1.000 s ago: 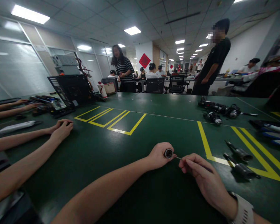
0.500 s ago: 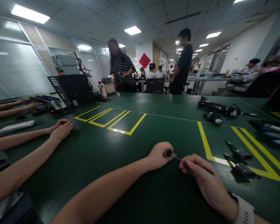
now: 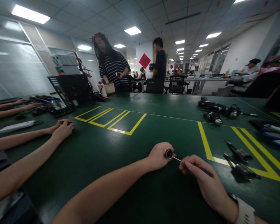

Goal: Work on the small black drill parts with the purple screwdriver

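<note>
My left hand [image 3: 160, 156] is closed around a dark cylindrical part [image 3: 169, 154], whose round open end faces me. In my right hand [image 3: 197, 171] is a thin metal tool [image 3: 176, 159] with a dark handle. Its tip meets the rim or opening of the part; exactly where it touches is too small to tell. To the right of my right hand, two dark metal cylindrical pieces [image 3: 244, 154] with narrow stems lie on the green table [image 3: 102, 174], partly over yellow tape.
Black-and-silver parts [image 3: 214, 110] lie at the back right, near blue-edged items [image 3: 277, 135]. Another person's hands [image 3: 63, 129] rest on the table at left, near a white tool [image 3: 17, 126]. Computer hardware [image 3: 71, 90] stands at the back left.
My hands and the held part have barely moved. Beyond the table, the person in stripes has come nearer and leans over, and the person in dark clothes has moved left.
</note>
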The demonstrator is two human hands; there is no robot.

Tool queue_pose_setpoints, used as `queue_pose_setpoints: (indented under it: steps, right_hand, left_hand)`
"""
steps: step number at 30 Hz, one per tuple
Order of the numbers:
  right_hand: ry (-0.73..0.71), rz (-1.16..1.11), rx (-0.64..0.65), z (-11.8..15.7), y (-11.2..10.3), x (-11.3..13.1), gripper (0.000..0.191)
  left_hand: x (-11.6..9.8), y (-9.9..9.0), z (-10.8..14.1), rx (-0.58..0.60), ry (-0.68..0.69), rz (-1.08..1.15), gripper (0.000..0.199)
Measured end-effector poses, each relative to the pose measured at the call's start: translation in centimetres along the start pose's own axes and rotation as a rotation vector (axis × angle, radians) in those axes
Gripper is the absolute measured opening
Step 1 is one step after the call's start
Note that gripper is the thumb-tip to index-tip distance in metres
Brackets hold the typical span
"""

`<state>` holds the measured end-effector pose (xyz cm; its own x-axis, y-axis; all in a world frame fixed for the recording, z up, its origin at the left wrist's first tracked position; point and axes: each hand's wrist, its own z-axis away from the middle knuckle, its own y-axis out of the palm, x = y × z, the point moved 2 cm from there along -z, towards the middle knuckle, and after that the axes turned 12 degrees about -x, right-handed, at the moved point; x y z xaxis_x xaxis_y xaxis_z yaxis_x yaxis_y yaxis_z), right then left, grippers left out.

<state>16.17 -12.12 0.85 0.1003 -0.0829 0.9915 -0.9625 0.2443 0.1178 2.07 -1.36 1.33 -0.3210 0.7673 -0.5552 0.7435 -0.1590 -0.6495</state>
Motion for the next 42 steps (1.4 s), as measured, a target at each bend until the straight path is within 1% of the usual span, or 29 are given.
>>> queue_pose_setpoints:
  steps: [5,8,13,15,17,19,24,27,31,33,36,38,42]
  right_hand:
    - [0.048,-0.126,-0.002,-0.31,0.42,0.32,0.016]
    - [0.054,-0.132,-0.006,-0.31,0.47,0.23,0.016]
    - [-0.019,-0.007,-0.040,-0.09,-0.07,-0.29,0.018]
    - [-0.035,0.048,-0.028,-0.03,-0.16,-0.41,0.018]
    - [-0.040,0.064,-0.011,-0.01,-0.14,-0.36,0.019]
    - [-0.027,0.030,-0.007,-0.05,-0.06,-0.19,0.019]
    - [0.073,-0.134,-0.012,-0.25,0.23,0.27,0.017]
    - [0.092,-0.162,-0.016,-0.28,0.26,0.33,0.016]
    - [0.025,-0.094,-0.057,-0.12,0.05,0.21,0.017]
    - [-0.004,-0.022,-0.047,-0.02,0.04,0.15,0.018]
    - [-0.006,0.042,-0.012,0.06,0.17,0.17,0.020]
    - [0.007,0.018,-0.011,0.04,0.22,0.25,0.020]
    - [0.058,-0.100,-0.006,-0.06,0.29,0.44,0.019]
  left_hand:
    - [0.11,-0.01,0.00,0.023,-0.031,0.114,0.019]
    - [0.09,0.00,0.02,0.022,-0.018,0.135,0.017]
    - [0.06,0.05,0.07,0.002,-0.006,0.019,0.015]
    - [0.07,0.13,0.08,0.013,0.009,-0.049,0.015]
    - [0.07,0.18,0.08,0.018,0.026,-0.073,0.015]
    - [0.07,0.13,0.05,0.002,0.023,-0.035,0.017]
    - [0.11,-0.04,-0.02,-0.015,-0.054,0.078,0.020]
    - [0.12,-0.02,-0.02,-0.020,-0.054,0.099,0.020]
    - [0.16,0.04,0.03,-0.020,-0.038,0.048,0.016]
    - [0.13,0.06,0.06,-0.002,-0.023,-0.007,0.016]
    - [-0.02,0.06,0.09,0.023,0.027,-0.060,0.016]
    - [-0.10,0.02,0.08,0.022,0.038,-0.043,0.017]
    - [-0.12,-0.08,0.03,-0.005,-0.004,0.083,0.018]
